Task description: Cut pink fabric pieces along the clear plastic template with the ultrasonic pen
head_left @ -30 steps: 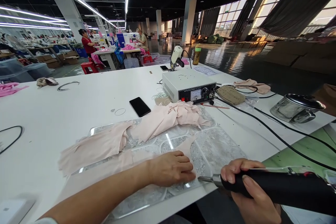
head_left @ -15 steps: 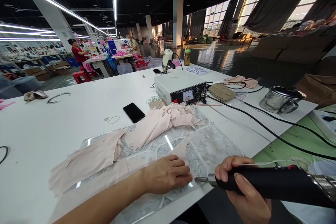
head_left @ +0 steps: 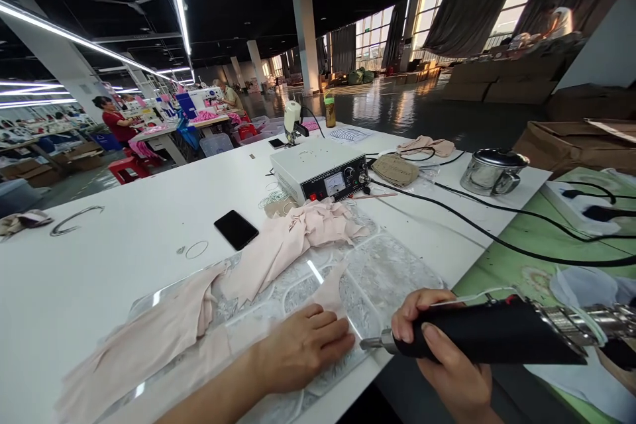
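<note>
My left hand [head_left: 308, 348] lies palm down on a pale pink fabric piece [head_left: 330, 291], fingers together and flat, pressing it to the clear marbled sheet [head_left: 397, 265]. My right hand [head_left: 437, 344] is wrapped round a black corded hand tool with a metal tip [head_left: 481, 331]. That tip points left and sits at the fabric's edge, close beside my left fingertips; whether it touches cannot be made out. Beyond my hands, one heap of pink fabric pieces [head_left: 293, 245] lies near the control box [head_left: 318, 169]. Another stack of pink pieces [head_left: 149, 331] spreads to the left.
A phone [head_left: 236, 230] lies left of the fabric heap. Black cables [head_left: 462, 228] cross the table's right side near a lidded glass mug [head_left: 491, 169]. A green-capped bottle [head_left: 330, 111] stands at the far edge. Co-workers sit at sewing machines in the back left.
The view has turned slightly to the right, so the scene shifts left. Both hands keep their places at the fabric, and the tool's tip stays by my left fingertips.
</note>
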A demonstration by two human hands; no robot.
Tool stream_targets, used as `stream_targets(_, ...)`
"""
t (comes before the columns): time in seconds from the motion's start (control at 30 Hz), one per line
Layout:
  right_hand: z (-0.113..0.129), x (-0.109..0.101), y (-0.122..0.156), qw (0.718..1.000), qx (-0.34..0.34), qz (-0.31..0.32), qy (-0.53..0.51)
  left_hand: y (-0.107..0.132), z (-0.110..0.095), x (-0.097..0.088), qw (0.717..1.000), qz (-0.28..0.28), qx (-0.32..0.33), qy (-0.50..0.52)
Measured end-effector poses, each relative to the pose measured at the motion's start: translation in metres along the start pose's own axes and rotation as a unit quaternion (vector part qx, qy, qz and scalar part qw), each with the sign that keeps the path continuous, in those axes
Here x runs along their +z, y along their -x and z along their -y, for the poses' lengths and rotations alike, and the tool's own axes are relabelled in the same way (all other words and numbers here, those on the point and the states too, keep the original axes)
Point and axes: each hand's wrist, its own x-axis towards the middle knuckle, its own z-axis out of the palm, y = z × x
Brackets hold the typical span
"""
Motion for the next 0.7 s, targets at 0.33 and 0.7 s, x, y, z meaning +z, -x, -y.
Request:
stream_targets(0.33,0.001,-0.004,0.002,1.000,0.010,-0.001,0.020,-0.001,-0.003,-0.002,0.999,0.032,-0.027,-0.002)
stream_targets(0.7,0.016,0.004,-0.005,0.998,0.012,-0.045,0.038,0.004,-0.002,0.002,1.000,0.022,-0.022,-0.004)
